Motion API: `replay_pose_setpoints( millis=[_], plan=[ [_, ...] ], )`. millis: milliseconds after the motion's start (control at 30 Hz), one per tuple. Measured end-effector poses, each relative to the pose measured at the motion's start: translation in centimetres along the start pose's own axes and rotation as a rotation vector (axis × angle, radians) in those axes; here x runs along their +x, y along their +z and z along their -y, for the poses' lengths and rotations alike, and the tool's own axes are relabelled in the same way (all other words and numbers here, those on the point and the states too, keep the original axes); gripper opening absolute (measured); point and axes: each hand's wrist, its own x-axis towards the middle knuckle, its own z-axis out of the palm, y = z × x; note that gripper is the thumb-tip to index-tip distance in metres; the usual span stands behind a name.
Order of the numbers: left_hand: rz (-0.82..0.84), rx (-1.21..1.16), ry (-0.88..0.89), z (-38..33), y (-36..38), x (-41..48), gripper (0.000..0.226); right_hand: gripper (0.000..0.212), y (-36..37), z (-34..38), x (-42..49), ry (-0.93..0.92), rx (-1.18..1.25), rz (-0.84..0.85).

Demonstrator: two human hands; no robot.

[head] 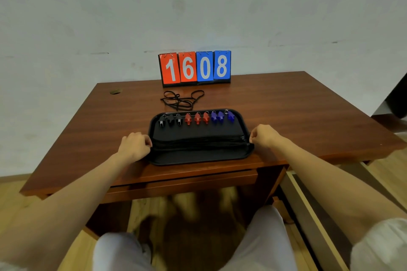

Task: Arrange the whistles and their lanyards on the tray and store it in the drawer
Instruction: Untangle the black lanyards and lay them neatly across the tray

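The black tray (201,156) sits at the desk's (286,103) near edge — left hand (134,146) and right hand (263,136) curled at its side rims, grip unclear. Nine whistles (197,118) line its far side; loose lanyards (181,100) lie just behind it, before the scoreboard (195,68).

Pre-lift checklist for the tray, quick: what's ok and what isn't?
1. Whistles in a row on the black tray: ok, three black, three red, three blue.
2. Lanyards on tray: not ok, a black lanyard tangle lies on the desk behind it.
3. Left hand at tray's left edge: ok.
4. Right hand at right edge: ok.
5. Firm grip: cannot tell.
6. Drawer open at right: ok.
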Motion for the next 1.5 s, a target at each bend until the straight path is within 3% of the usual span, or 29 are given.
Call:
replay_pose_setpoints(
  millis=[667, 867, 933, 1033, 1167, 1500],
  plan=[
    [-0.026, 0.248, -0.09, -1.6, 0.1, -1.4, 0.025, 0.012, 1.6, -0.2, -1.0, -0.059, -0.076, -0.114],
    [-0.091, 0.172, 0.049, -2.2, 1.0, -1.3, 0.036, 0.009, 1.6, 0.4, -1.3, -0.171, -0.132, -0.17],
    [-0.08, 0.184, 0.108, -2.6, 1.5, -1.2, 0.034, 0.018, 1.8, 0.7, -1.2, -0.231, -0.156, -0.154],
    [-0.07, 0.18, 0.127, -2.9, 2.1, -1.1, 0.032, 0.026, 2.1, 1.2, -1.2, -0.286, -0.191, -0.106],
    [-0.083, 0.17, 0.119, -2.8, 2.3, -1.2, 0.029, 0.02, 2.7, 1.5, -0.9, -0.301, -0.269, -0.081],
    [-0.119, 0.042, 0.244, -6.5, 1.3, 0.8, 0.037, 0.027, 1.9, 5.6, 0.4, -0.423, -0.168, -0.138]
  ],
)
